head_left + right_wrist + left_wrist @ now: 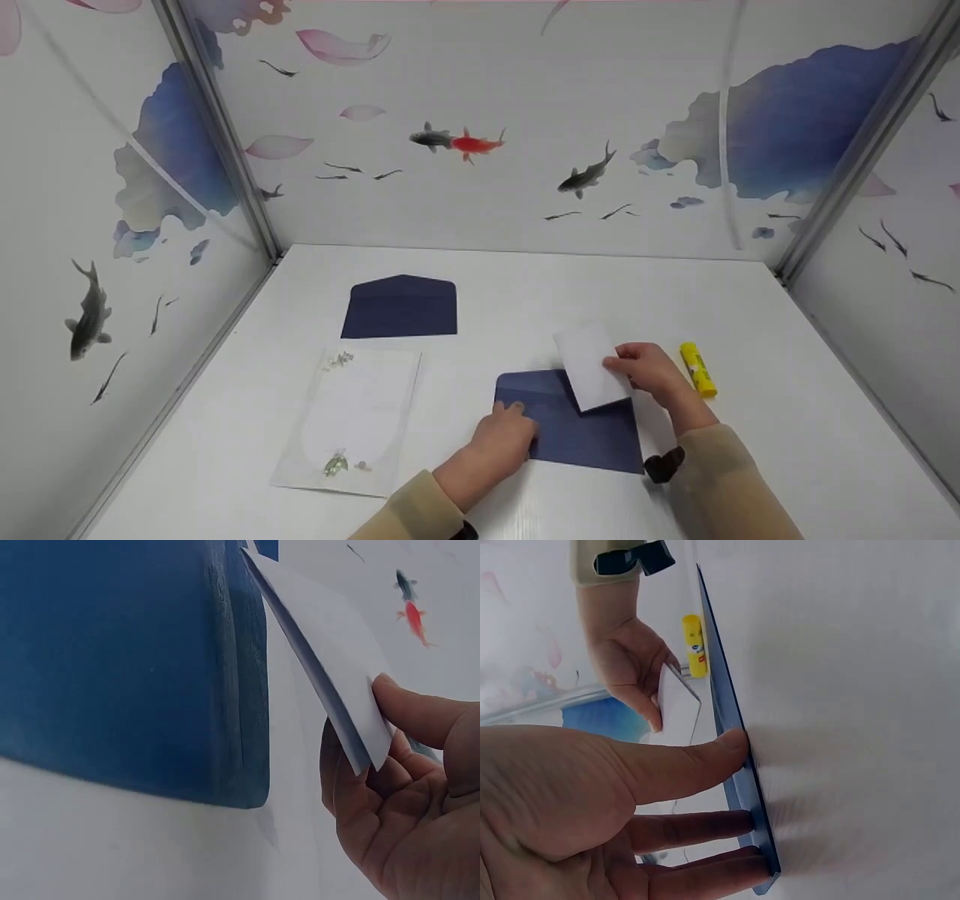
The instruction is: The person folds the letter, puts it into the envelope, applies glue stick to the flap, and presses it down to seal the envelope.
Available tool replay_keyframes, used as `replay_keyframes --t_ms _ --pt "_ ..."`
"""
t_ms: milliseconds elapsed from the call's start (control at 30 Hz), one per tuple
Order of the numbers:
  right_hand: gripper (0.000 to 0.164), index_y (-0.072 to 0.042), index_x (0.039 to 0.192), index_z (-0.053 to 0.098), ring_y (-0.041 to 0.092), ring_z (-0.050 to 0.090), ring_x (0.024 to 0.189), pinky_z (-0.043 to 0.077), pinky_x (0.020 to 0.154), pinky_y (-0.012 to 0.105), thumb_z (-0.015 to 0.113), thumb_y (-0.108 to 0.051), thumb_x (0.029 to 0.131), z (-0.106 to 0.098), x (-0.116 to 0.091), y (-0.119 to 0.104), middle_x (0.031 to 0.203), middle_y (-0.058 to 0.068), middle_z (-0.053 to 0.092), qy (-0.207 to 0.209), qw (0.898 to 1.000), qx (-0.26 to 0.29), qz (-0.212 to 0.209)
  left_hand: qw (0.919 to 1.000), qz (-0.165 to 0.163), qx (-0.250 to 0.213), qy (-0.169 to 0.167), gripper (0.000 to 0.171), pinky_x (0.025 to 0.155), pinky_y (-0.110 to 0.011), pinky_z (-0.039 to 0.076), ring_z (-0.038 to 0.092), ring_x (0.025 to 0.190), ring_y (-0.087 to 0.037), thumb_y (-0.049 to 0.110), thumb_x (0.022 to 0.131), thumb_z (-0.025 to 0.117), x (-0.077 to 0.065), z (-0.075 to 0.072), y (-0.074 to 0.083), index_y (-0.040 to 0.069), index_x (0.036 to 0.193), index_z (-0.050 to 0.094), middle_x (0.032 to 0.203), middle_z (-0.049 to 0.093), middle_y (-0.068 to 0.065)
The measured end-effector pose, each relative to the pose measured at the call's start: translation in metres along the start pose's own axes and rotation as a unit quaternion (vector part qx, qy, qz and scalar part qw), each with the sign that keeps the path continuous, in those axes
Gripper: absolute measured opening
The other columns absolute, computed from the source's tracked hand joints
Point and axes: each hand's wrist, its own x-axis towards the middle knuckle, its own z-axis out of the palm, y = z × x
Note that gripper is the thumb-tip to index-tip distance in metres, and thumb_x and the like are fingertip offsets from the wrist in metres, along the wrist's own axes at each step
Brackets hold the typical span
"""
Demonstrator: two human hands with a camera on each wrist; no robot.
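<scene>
A dark blue envelope (577, 444) lies on the white table in front of me, its flap side away from me. My left hand (504, 439) presses on its left part; in the left wrist view the thumb and the fairly straight fingers (697, 829) touch it. My right hand (651, 370) pinches a folded white sheet of paper (591, 367) between thumb and fingers, tilted over the envelope's far right part. In the right wrist view the folded layers of the paper (322, 645) stand slightly apart, with one corner near the envelope's flap edge (251, 682).
Farther back lies a second dark blue envelope (401, 309) with its flap raised outward. A white sheet with printed plants (352, 420) is at the left. A yellow glue stick (698, 370) lies right of my right hand. Printed wall panels (510, 210) enclose the table.
</scene>
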Motion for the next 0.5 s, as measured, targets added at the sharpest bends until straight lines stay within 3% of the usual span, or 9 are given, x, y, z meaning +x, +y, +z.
replay_keyframes --t_ms 200,400,500 --pt "0.037 0.001 0.128 0.056 0.022 0.055 0.097 0.054 0.078 0.029 0.059 -0.027 0.104 0.012 0.01 -0.004 0.115 0.013 0.06 0.003 1.0 0.025 0.006 0.9999 -0.009 -0.013 -0.005 0.018 0.073 -0.033 0.06 0.065 0.098 -0.025 0.016 0.083 0.086 0.0 -0.001 0.001 0.021 0.099 0.082 0.121 0.073 -0.008" --pt "0.022 -0.001 0.112 0.053 0.021 0.05 0.087 0.047 0.069 0.029 0.058 -0.022 0.104 0.019 0.016 -0.003 0.092 0.006 0.049 0.013 0.999 0.032 -0.006 0.9995 -0.017 -0.022 -0.016 0.021 0.078 -0.035 0.061 0.066 0.105 -0.028 0.016 0.084 0.085 0.001 0.001 0.001 0.019 0.104 0.081 0.126 0.071 -0.009" --pt "0.02 -0.002 0.11 0.052 0.021 0.05 0.087 0.046 0.068 0.029 0.058 -0.021 0.103 0.02 0.017 -0.001 0.09 0.005 0.048 0.015 1.0 0.024 -0.008 0.9995 -0.015 -0.023 -0.018 0.022 0.078 -0.035 0.061 0.066 0.105 -0.028 0.017 0.084 0.085 0.0 0.001 0.001 0.018 0.105 0.081 0.125 0.071 -0.01"
